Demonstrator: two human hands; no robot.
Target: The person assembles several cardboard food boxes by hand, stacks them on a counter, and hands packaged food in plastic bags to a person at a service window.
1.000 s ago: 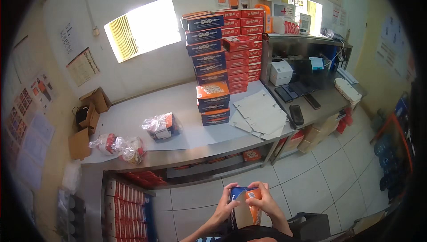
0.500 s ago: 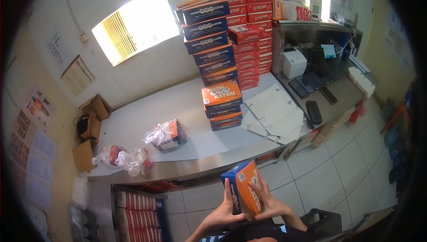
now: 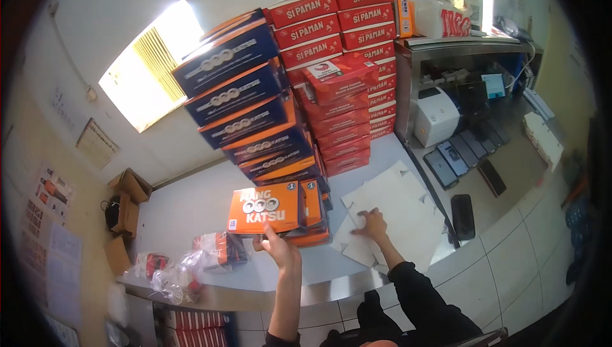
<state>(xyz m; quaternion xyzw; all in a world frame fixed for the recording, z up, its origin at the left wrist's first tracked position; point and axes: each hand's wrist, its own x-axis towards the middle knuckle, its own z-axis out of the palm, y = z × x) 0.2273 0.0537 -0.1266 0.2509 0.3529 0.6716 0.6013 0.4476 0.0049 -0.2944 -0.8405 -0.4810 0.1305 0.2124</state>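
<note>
My left hand point(image 3: 280, 248) grips the front edge of an orange and blue box point(image 3: 245, 208), its thumb on top and its fingers underneath. This box is at the near end of the counter, overlapping another orange box point(image 3: 312, 201) beside it. Over to the right, my right hand point(image 3: 373, 226) has its fingers curled at the edge of a flattened white carton point(image 3: 408, 219) in a loose pile. Tall stacks of blue and orange boxes point(image 3: 242, 88) and red boxes point(image 3: 341, 85) rise behind both hands.
Plastic-wrapped packs point(image 3: 220, 249) lie at the counter's left front, near open brown cartons point(image 3: 129, 197). To the right, several phones point(image 3: 463, 216) and a white printer point(image 3: 437, 117) occupy a metal shelf. More boxes point(image 3: 197, 320) sit under the counter.
I have come closer to the counter. The box held in both hands before the counter is now at the stack in my left hand; my right hand has moved to the white cartons.
</note>
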